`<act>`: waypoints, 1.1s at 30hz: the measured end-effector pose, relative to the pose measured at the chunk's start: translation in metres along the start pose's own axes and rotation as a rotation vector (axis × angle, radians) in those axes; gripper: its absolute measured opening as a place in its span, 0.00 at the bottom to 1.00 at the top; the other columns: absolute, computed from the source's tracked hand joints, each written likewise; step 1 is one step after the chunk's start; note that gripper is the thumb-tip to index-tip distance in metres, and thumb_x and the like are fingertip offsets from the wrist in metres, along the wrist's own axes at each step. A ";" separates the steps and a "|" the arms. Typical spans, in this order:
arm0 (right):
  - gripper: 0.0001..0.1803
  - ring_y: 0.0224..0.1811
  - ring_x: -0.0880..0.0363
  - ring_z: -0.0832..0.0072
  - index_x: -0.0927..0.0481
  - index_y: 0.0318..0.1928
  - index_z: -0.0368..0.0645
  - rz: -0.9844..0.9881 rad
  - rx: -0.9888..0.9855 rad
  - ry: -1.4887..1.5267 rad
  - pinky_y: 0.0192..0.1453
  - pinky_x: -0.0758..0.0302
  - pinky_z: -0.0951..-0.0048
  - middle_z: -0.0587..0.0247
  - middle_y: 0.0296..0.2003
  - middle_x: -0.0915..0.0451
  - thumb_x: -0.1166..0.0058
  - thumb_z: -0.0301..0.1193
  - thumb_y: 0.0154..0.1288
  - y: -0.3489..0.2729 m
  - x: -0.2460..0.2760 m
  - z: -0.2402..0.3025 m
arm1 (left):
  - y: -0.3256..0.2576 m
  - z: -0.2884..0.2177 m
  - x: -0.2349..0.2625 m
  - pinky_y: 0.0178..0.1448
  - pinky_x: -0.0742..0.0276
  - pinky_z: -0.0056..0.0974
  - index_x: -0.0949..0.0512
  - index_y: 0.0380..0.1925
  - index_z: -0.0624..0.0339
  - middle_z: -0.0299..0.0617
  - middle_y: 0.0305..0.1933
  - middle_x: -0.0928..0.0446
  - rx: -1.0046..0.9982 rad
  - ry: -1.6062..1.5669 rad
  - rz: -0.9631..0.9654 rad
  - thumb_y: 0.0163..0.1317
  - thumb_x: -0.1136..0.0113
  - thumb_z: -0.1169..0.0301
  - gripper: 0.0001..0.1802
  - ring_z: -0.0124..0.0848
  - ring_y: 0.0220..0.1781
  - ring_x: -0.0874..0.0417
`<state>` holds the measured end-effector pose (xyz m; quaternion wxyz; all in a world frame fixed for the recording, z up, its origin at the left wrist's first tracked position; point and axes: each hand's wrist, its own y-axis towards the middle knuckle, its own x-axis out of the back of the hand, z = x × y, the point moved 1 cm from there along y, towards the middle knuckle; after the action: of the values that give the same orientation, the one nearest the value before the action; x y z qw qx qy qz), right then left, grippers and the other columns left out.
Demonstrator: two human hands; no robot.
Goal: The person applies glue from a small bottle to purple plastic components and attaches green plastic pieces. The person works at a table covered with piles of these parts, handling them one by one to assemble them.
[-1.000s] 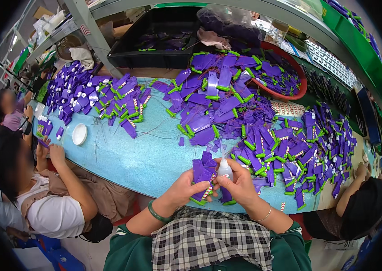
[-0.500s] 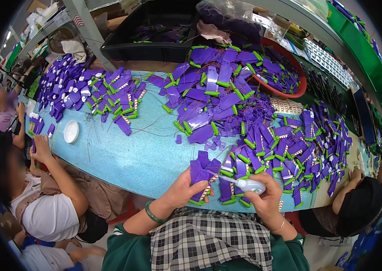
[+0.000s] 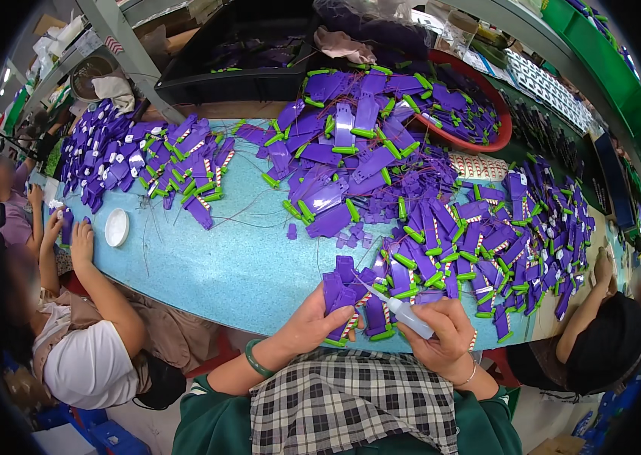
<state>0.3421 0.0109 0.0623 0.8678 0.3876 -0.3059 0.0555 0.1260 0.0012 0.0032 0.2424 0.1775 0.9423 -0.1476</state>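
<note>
Hands: two. The left hand (image 3: 313, 322) grips one cluster of purple parts (image 3: 340, 292) between thumb and fingers; overlap prevents an exact count. The right hand (image 3: 449, 334) is closed around one bottle (image 3: 413, 320). The cluster lies left of the bottle, before its nozzle (image 3: 373, 290); tip contact is unclear. Beyond the hands: one dish (image 3: 117, 227), one basin (image 3: 504, 127), one crate (image 3: 233, 89).
</note>
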 end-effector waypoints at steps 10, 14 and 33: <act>0.23 0.23 0.23 0.71 0.19 0.42 0.39 0.007 -0.037 0.008 0.22 0.29 0.75 0.59 0.29 0.23 0.26 0.23 0.42 -0.002 -0.001 0.001 | -0.002 -0.003 -0.001 0.35 0.18 0.35 0.41 0.59 0.62 0.46 0.43 0.24 -0.018 0.053 0.023 0.69 0.50 0.73 0.21 0.31 0.37 0.20; 0.23 0.24 0.23 0.71 0.20 0.42 0.39 0.023 -0.057 0.001 0.24 0.29 0.74 0.59 0.30 0.24 0.26 0.22 0.42 -0.003 -0.001 0.002 | -0.003 -0.003 -0.003 0.36 0.18 0.35 0.41 0.59 0.61 0.46 0.44 0.25 0.005 0.024 -0.009 0.69 0.51 0.73 0.21 0.31 0.37 0.20; 0.22 0.22 0.24 0.73 0.20 0.42 0.38 -0.003 0.006 0.039 0.22 0.31 0.76 0.60 0.28 0.24 0.28 0.20 0.42 0.000 -0.004 0.007 | 0.001 0.009 -0.008 0.44 0.18 0.36 0.46 0.60 0.63 0.45 0.49 0.29 -0.068 0.248 -0.077 0.70 0.54 0.75 0.21 0.29 0.46 0.22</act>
<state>0.3354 0.0066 0.0633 0.8724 0.3895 -0.2885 0.0628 0.1365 -0.0037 -0.0006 0.1241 0.1499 0.9756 -0.1016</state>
